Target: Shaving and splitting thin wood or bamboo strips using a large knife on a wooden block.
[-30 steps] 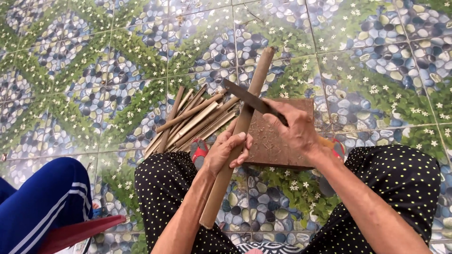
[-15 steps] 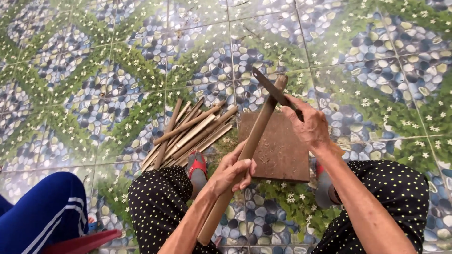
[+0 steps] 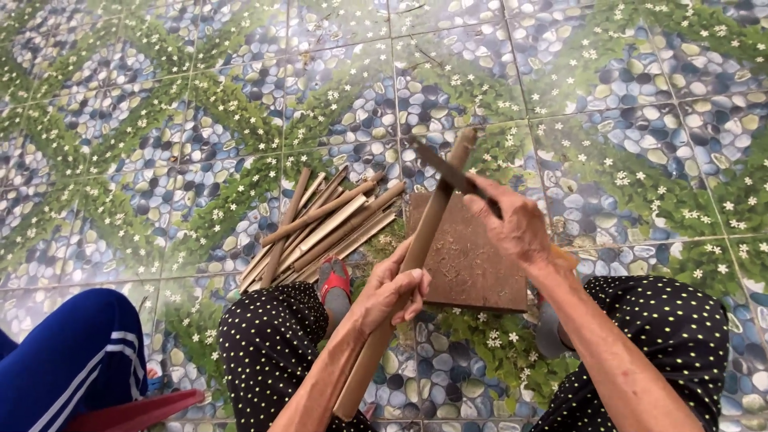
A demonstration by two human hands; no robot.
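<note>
The left hand (image 3: 392,288) is wrapped around a long bamboo stick (image 3: 416,256), holding it slanted over a brown wooden board (image 3: 472,272) on the tiled floor (image 3: 160,120). The right hand (image 3: 516,228) grips a dark knife (image 3: 448,172), blade against the stick's upper end. Split bamboo strips (image 3: 320,228) lie piled left of the board.

A long bamboo stick (image 3: 416,256) is gripped by the left hand (image 3: 392,290), tilted over a brown board (image 3: 472,268). A dark knife (image 3: 452,178) is held by the right hand (image 3: 516,224) against the stick's top. Split strips (image 3: 324,228) are piled on the tiled floor (image 3: 200,120).
</note>
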